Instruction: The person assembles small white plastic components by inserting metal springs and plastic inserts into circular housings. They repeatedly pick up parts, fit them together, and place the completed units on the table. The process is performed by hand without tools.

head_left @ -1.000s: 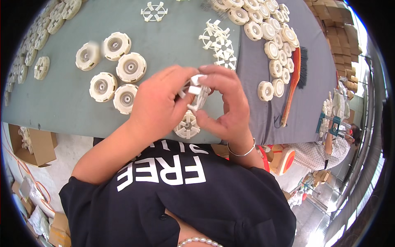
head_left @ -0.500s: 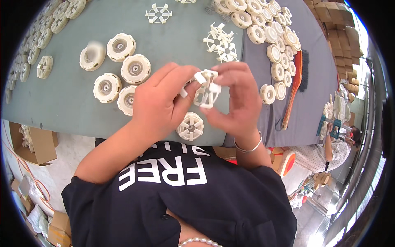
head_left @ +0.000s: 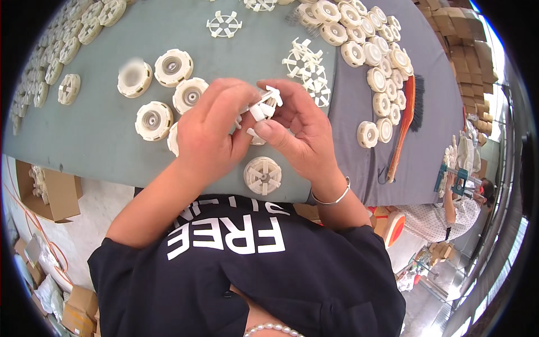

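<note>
A white plastic ring with tabs [head_left: 261, 110] is held tilted between my two hands, in front of me above the table. My left hand [head_left: 205, 126] pinches its left side with closed fingers. The fingers of my right hand [head_left: 303, 132] curl around the other side, thumb on a tab. My fingers hide part of the ring. Just below the hands lies a round cream wheel-like part [head_left: 263, 175] with a tabbed ring in its face. Left of my left hand are several cream round parts [head_left: 154, 120] with hollow centres, some partly covered by that hand.
Loose tabbed rings [head_left: 306, 64] lie beyond my right hand, and another ring [head_left: 224, 24] farther off. Many round parts fill the table's far left [head_left: 69, 50] and right [head_left: 374, 53]. A wooden-handled brush [head_left: 408, 121] rests at the right. Another person [head_left: 438, 219] works beyond the table.
The held ring has turned from facing me to more edge-on, with its tabs pointing up and toward me. My right hand has shifted left and closed in on it.
</note>
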A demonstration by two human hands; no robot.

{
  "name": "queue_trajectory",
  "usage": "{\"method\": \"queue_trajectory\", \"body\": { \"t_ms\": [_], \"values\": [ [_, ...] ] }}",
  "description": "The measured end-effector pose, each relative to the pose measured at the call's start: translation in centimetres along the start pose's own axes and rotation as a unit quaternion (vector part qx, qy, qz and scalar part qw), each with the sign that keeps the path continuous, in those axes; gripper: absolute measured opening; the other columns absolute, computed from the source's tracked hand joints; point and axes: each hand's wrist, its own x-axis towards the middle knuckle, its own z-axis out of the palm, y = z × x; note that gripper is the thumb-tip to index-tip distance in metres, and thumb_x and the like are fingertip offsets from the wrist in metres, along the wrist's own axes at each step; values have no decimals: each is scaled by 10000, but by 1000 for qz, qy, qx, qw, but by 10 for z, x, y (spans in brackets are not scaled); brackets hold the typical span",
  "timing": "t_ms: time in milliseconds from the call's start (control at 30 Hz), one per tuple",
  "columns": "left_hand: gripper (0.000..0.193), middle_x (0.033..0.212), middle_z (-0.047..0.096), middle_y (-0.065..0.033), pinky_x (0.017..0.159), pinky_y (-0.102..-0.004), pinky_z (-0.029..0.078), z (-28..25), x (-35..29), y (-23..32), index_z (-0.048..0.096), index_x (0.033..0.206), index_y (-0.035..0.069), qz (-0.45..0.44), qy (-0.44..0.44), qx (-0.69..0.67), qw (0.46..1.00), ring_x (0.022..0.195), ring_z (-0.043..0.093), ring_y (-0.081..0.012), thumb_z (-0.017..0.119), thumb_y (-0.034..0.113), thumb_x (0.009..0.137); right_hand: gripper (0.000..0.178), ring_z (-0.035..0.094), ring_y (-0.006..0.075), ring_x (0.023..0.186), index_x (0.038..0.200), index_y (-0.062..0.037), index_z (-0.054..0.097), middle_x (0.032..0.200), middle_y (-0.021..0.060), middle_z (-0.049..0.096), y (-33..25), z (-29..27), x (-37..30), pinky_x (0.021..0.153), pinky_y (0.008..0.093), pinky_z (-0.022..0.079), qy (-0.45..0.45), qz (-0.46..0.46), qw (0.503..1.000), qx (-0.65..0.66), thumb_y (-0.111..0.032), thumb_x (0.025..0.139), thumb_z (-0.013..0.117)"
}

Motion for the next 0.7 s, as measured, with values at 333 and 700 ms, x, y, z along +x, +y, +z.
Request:
{"method": "queue_trajectory", "body": {
  "t_ms": [333, 700],
  "values": [
    [291, 984, 708, -135, 702, -311, 593, -4, 2, 2, 685, 1130, -22, 1, -92, 14, 996, 844, 712, -236, 701, -112, 854, 550, 727, 137, 881, 1330, 0, 638, 1119, 91, 709, 12, -11, 6, 739, 291, 628, 43, -212, 962, -163, -148, 858, 879],
    [284, 1024, 737, -176, 655, -310, 612, -6, 11, -7, 763, 1048, -21, 135, -60, 34, 988, 847, 765, -277, 744, -104, 777, 598, 671, 112, 779, 1414, 1, 523, 1035, 77, 680, 6, -15, -10, 630, 212, 554, 32, -85, 996, 4, -51, 889, 807]
  ]
}}
